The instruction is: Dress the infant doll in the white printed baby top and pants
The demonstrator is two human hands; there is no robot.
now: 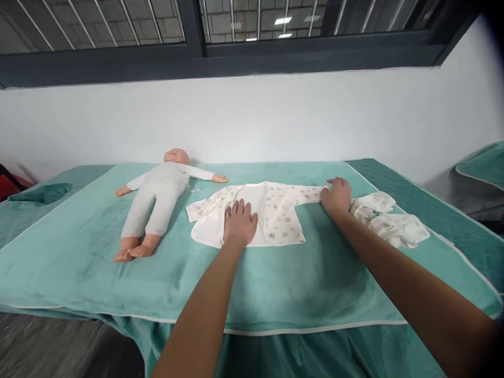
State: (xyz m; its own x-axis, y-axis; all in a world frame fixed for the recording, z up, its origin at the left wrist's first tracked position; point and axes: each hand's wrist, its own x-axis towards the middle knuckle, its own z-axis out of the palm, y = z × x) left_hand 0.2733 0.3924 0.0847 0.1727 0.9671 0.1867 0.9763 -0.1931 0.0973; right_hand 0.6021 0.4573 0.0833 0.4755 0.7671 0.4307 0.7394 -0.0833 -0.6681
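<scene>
A white baby shirt (275, 210) with a small printed pattern lies spread out on the green cover (98, 294). My left hand (240, 223) rests flat on its middle, fingers spread. At the end of the shirt's right sleeve, my right hand (337, 195) has its fingers curled at the cuff; the fingertips are partly hidden, but they appear closed on the sleeve. To the left, a baby doll (163, 189) in a white bodysuit lies on its back with its arms out.
Crumpled patterned baby clothes (394, 223) lie just right of my right forearm. Behind the bed stands a white wall (252, 121) below a dark window frame (252, 60). A folded green cloth (41, 193) is at the far left. The cover's front edge hangs down.
</scene>
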